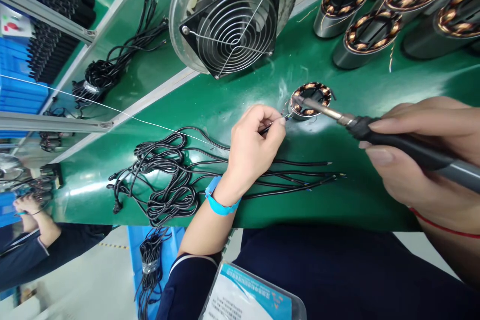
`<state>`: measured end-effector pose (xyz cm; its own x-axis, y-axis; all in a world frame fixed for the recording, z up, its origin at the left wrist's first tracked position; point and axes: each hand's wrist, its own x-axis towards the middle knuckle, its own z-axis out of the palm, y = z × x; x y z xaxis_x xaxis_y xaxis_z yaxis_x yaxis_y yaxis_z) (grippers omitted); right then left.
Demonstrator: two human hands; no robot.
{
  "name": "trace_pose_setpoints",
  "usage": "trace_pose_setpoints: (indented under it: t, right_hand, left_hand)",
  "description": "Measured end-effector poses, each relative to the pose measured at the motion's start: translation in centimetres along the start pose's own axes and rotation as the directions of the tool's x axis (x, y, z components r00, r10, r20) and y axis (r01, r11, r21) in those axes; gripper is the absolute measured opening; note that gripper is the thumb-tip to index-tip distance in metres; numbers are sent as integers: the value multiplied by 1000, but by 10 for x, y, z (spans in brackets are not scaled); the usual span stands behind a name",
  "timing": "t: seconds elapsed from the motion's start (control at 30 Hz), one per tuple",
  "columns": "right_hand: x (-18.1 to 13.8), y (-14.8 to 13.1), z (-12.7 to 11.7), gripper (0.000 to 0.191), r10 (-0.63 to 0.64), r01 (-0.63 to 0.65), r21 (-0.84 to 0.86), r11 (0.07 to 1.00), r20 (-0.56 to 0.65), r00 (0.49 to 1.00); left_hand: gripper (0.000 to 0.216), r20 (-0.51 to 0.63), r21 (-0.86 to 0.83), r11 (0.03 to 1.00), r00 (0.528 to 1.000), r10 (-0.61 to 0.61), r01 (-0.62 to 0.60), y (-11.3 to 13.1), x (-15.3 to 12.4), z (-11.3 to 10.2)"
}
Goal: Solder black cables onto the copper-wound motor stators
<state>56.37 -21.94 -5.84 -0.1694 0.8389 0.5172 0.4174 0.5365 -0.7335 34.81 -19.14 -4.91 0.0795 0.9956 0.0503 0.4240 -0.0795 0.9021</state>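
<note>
On the green bench point(243, 97), just in front of the fan point(236, 42), one small stator point(315, 94) stands upright with its copper windings facing up. The left hand point(257, 140) pinches a black cable point(265, 130) between thumb and forefinger, its thin wires pointing at the stator's near left rim, likely to steady them close to the windings. The right hand point(420, 155) grips an iron point(397, 142) by its dark handle, rather like a pen, probably to keep the fingers off the metal shaft. Its tip lies over that same rim; whether it touches, I cannot tell.

Under the left wrist run more cables point(161, 170), coiled to the left, their bared ends reaching right between the stator and the person's body. That seems to leave ends handy, though the forearm crosses them. A white thread point(150, 122) slants in from the left towards the coils.

Farther right, a group of larger stators point(373, 37) limits room beyond the right hand. Behind the rail lies another bundle point(112, 57); far left, a co-worker's hands point(28, 205) are together, what they hold unclear.
</note>
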Motion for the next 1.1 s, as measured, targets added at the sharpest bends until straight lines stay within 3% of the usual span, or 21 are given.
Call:
trace_pose_setpoints:
  t: [0.1, 0.23, 0.37, 0.57, 0.67, 0.8, 0.9, 1.0, 1.1]
  right_hand:
    - [11, -9, -5, 23, 31, -14, -142, 990, 118, 993]
    - [25, -25, -4, 33, 28, 5, -220, 976, 147, 989]
    - [36, -30, 8, 34, 103, -73, -226, 971, 123, 987]
    - [31, -7, 35, 48, 84, -67, -136, 988, 122, 989]
    - [27, -5, 39, 51, 75, -60, -119, 991, 123, 990]
    - [26, -7, 40, 54, 82, -77, -152, 985, 22, 996]
    - [26, -5, 43, 51, 81, -68, -194, 979, 59, 995]
    - [26, -3, 46, 46, 31, -10, -211, 977, 98, 995]
    - [26, -4, 47, 48, 30, -18, -157, 987, 74, 997]
  left_hand:
    - [11, -3, -1, 1000, 1000, 5, -5, 0, 0, 0]
    - [11, -2, 3, 1000, 1000, 6, -6, 1, 1, 0]
    - [11, -7, 37, 999, 1000, -11, 12, 3, 1, -1]
    - [11, -5, 38, 999, 1000, 2, -2, 2, 1, -1]
    - [11, -6, 23, 1000, 1000, -14, 14, 2, 2, -1]
    - [10, 14, -56, 996, 998, -67, 67, 3, 1, -2]
    - [9, 51, -106, 990, 995, -85, 90, 3, -1, -4]
    - [11, 33, -88, 996, 999, -10, 13, 3, -2, -6]
    - [11, -27, -23, 976, 976, 217, -218, 1, -2, -9]
